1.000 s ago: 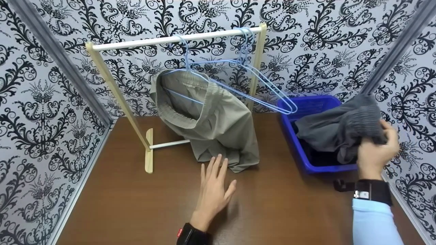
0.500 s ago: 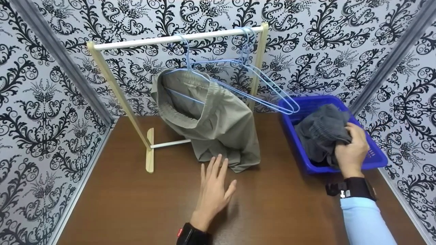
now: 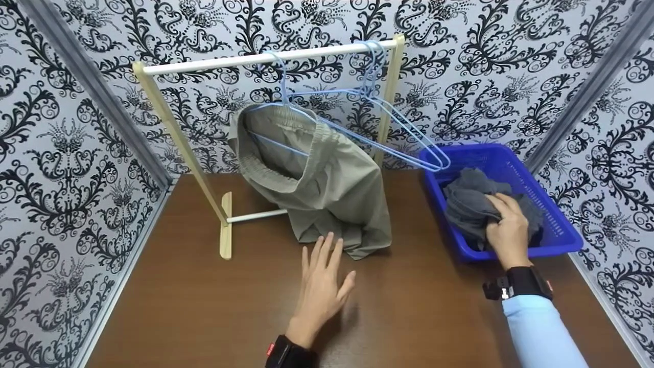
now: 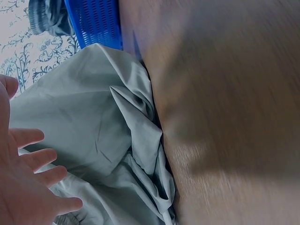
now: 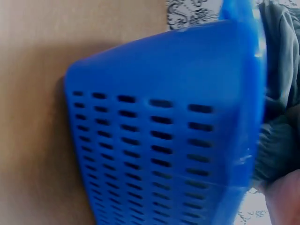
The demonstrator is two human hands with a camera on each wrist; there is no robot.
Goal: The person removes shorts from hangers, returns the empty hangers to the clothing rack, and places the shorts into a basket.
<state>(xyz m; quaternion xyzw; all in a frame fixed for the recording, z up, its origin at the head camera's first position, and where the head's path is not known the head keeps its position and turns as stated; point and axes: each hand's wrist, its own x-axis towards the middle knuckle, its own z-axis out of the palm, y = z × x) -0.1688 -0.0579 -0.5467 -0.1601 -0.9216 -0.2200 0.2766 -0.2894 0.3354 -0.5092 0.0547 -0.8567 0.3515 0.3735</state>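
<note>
In the head view my right hand (image 3: pixel 508 230) grips dark grey pants (image 3: pixel 472 202) bunched low inside the blue basket (image 3: pixel 554 249). The right wrist view shows the basket's slotted side (image 5: pixel 159 131), with grey cloth (image 5: pixel 276 150) and part of the hand (image 5: pixel 287 201) at its right edge. My left hand (image 3: pixel 322 289) is spread with its fingers extended, holding nothing, just in front of the hem of the grey-green pants (image 3: pixel 352 179). Those pants hang on a light blue hanger (image 3: pixel 284 89), gathered waistband facing forward. The left wrist view has its fingers (image 4: pixel 40 159) overlapping the hanging cloth (image 4: pixel 70 122).
A clothes rack with a white bar (image 3: pixel 219 64) and wooden posts (image 3: pixel 179 138) stands on the brown table (image 3: pixel 204 306). More blue hangers (image 3: pixel 409 133) hang at its right end, reaching over the basket's left rim. Patterned walls (image 3: pixel 71 153) enclose the table's sides and back.
My right hand has moved left and lowered the dark grey pants from above the basket's right side down into it. The left hand has stayed in place.
</note>
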